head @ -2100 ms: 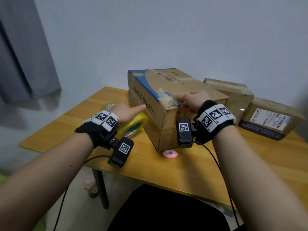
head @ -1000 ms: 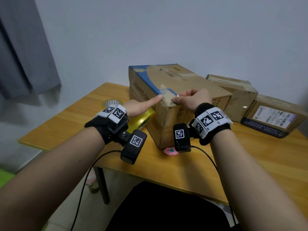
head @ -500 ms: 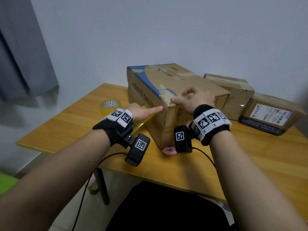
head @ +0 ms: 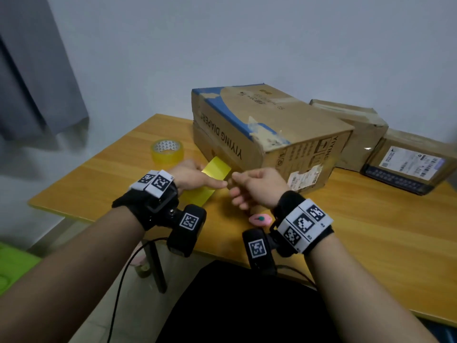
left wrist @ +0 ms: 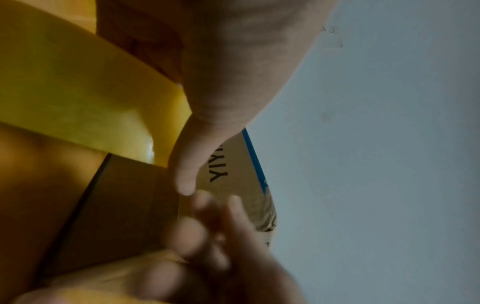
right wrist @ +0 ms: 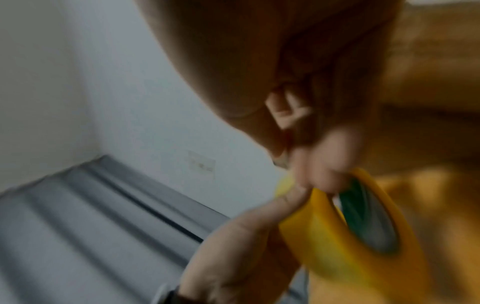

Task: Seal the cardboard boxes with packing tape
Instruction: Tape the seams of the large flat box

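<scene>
The big cardboard box [head: 291, 134] with a blue stripe lies on the wooden table [head: 358, 231], and crumpled tape covers its near top corner. In front of it my left hand [head: 197, 178] grips a yellow tape roll [head: 212, 177] held off the table. My right hand [head: 247, 185] meets it, thumb and forefinger pinching at the roll's outer layer. In the right wrist view the yellow tape roll [right wrist: 345, 232] shows a green core, with my right fingertips [right wrist: 324, 166] on its rim. The left wrist view shows the roll's yellow band [left wrist: 78, 88] under my palm.
A second, paler tape roll [head: 167, 151] lies flat on the table left of the box. A small pink object [head: 260, 219] sits near the front edge by my right wrist. Two smaller cardboard boxes [head: 358, 129] [head: 410, 164] stand to the right against the wall.
Both hands left the taped corner of the big box and dropped toward me. My left hand lifted the yellow roll off the table, and my right hand now pinches at it.
</scene>
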